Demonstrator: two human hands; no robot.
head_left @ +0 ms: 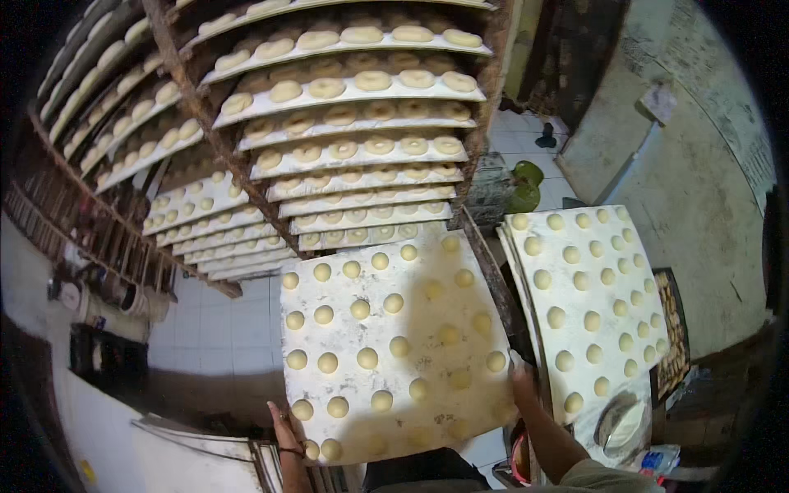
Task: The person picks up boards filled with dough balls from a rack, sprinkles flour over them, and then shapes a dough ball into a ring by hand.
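Note:
My left hand (283, 431) grips the left edge of a white floured board (444, 353) holding rows of round pale dough balls (367, 358). My right hand (522, 382) grips that board's right edge, fingers at the rim. The board is held level in front of me, below a wooden rack (177, 62) whose shelves carry trays of ring-shaped and round dough pieces (374, 80). Part of the board lies in shadow. Beside it on the right, a stack of similar boards (583, 232) carries more dough balls, with a metallic object (625, 427) at its near end.
A dark tray of browned pieces (670, 329) lies at the right. Beyond are a green container (526, 187) and a long-handled tool (657, 107) against a wall. Buckets (144, 300) stand at the left on a tiled floor (209, 333). A white surface (107, 435) is at lower left.

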